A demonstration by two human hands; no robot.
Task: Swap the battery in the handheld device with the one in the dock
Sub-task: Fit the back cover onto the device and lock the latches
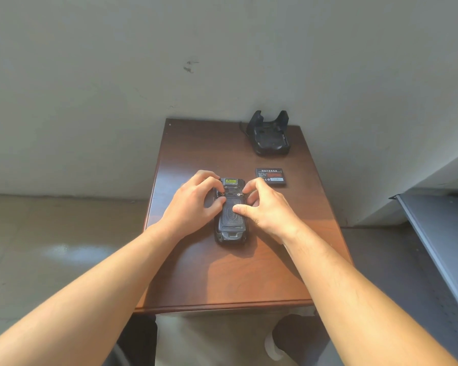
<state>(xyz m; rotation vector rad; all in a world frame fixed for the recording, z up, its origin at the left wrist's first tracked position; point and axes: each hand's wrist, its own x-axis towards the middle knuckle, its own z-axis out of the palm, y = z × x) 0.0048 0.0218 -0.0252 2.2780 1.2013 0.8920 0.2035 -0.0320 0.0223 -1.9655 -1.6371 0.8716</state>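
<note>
A black handheld device [230,228] lies face down in the middle of the brown table [222,281], its ribbed back cover on. My left hand [193,204] rests on its left side with fingertips at the left latch near the top. My right hand [265,207] presses on it from the right, index finger at the right latch and thumb on the cover. A flat black battery [271,177] with a red and white label lies loose on the table to the right of the device. The black charging dock [270,136] stands at the back right; its cradle looks empty.
The table stands against a pale wall [169,62]. A grey shelf edge [439,233] runs along the right side. The floor [50,233] lies left of the table, and my legs show below its front edge.
</note>
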